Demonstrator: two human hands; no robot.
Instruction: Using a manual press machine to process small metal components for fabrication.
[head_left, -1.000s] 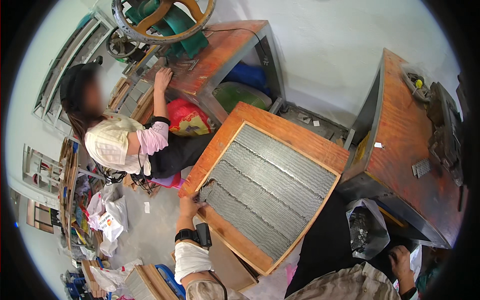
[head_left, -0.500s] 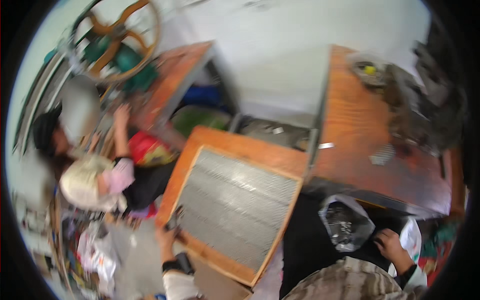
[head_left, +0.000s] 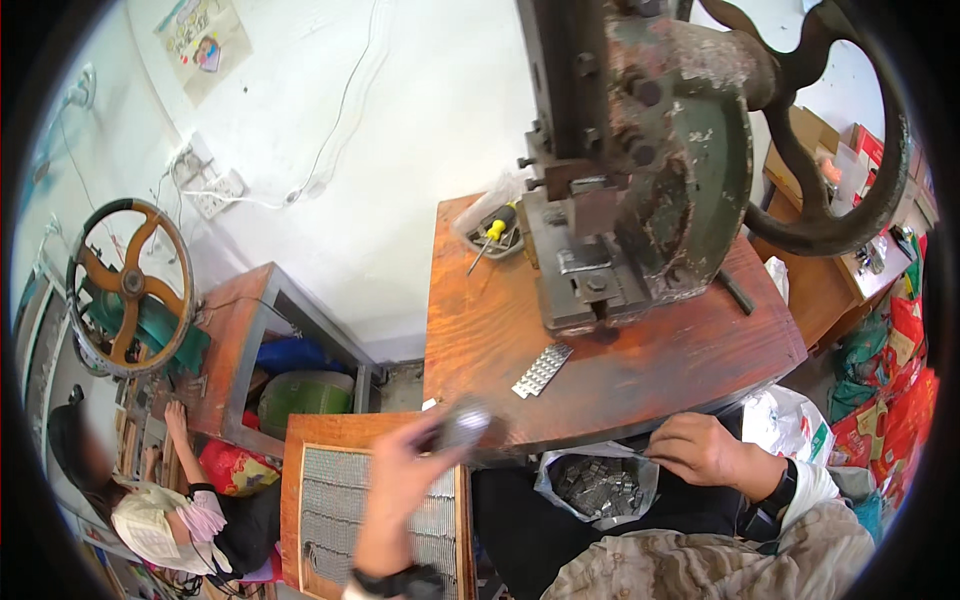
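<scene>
My left hand (head_left: 400, 465) is raised over the right part of a wooden tray. Its fingers close round a bunch of small metal pieces (head_left: 463, 424), blurred by motion. Rows of silvery metal pieces (head_left: 335, 500) fill much of the tray (head_left: 292, 490); a dark gap shows near its lower left. Against the rim of a clear plastic bag (head_left: 545, 478) in my lap, my right hand (head_left: 697, 448) is pinched shut. Loose metal pieces (head_left: 600, 487) lie inside the bag. On the bench, several ridged metal pieces (head_left: 543, 371) lie side by side.
A hand press (head_left: 600, 250) with a large dark wheel (head_left: 830, 130) stands on the wooden bench (head_left: 690, 350). Behind, a plastic tub (head_left: 470, 235) holds a yellow-handled screwdriver (head_left: 494, 231). At left, another person (head_left: 165, 520) works beside a second press (head_left: 130, 285). Bags (head_left: 790, 420) crowd the right.
The view has swung right, bringing in the press. My left hand has left the tray's lower left corner, lifting metal pieces toward the bench. My right hand has come to the bag's rim.
</scene>
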